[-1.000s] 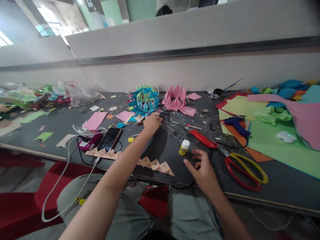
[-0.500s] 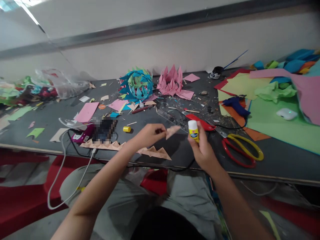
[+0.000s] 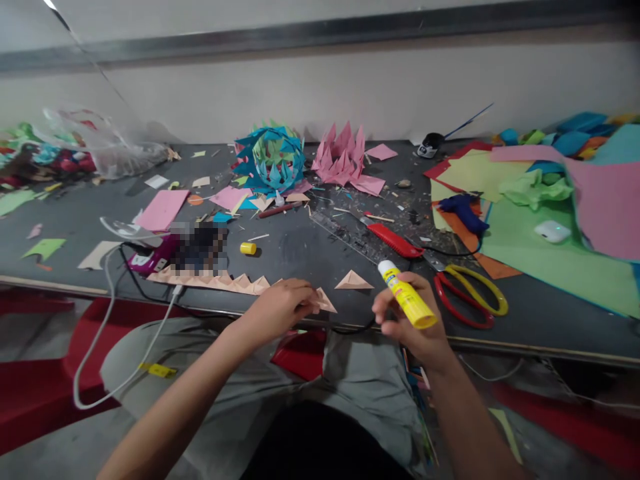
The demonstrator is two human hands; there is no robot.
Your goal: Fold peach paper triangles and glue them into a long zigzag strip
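Observation:
A row of peach folded-paper triangles [image 3: 215,280] runs along the table's front edge. My left hand [image 3: 285,307] covers part of it, fingers bent and closed on its right end. A single peach folded triangle [image 3: 353,281] lies apart on the table, between my hands. My right hand [image 3: 423,320] holds a yellow glue stick [image 3: 407,293], tilted, its white end pointing up and left; the thumb and some fingers are spread away from the tube. A yellow cap [image 3: 248,249] lies on the table beyond my left hand.
Scissors [image 3: 473,293], a red cutter [image 3: 395,240], a clear ruler [image 3: 343,235] and a blue glue gun [image 3: 465,212] lie to the right. Blue and pink paper crowns [image 3: 340,160] stand at the back. Cables surround a purple power adapter [image 3: 155,255] at left.
My left hand has come down to the paper row. The peach triangle it held now lies on the table. My right hand has turned the glue stick from upright to tilted.

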